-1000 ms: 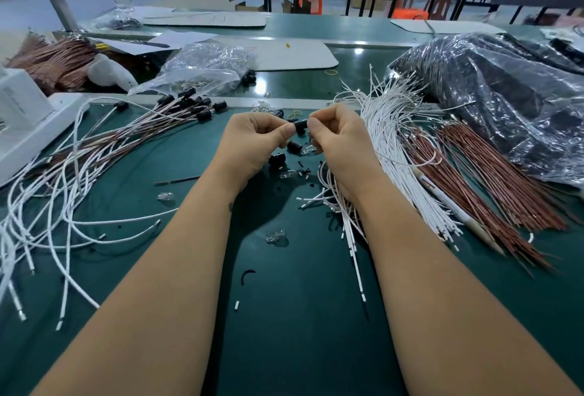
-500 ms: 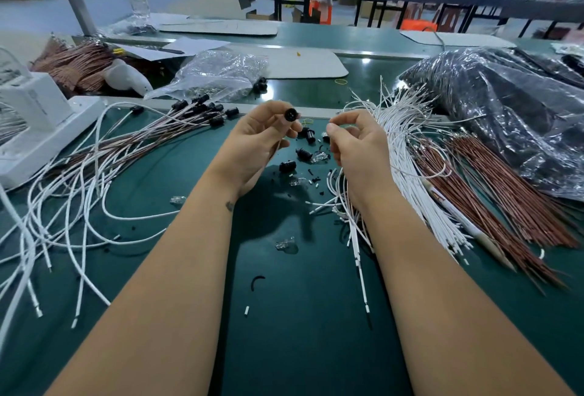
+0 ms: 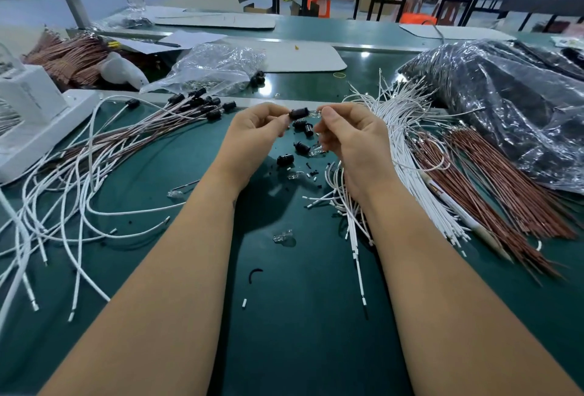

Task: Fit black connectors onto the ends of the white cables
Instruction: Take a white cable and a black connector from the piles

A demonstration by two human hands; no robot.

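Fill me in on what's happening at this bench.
A person is assembling cables at a green table. The left hand pinches a black connector, while the right hand pinches a small clear part at its end. Loose connectors lie below, finished cables to the left and bare white cables to the right.

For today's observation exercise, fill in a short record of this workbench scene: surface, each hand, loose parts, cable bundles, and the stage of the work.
surface: green table
left hand: pinches a black connector at its fingertips
right hand: pinches a small clear part at the connector's end
loose parts: spare black connectors on the table below the hands
cable bundles: white cables beside the right hand; finished cables with connectors to the left
stage: connector held up, no white cable visibly in it
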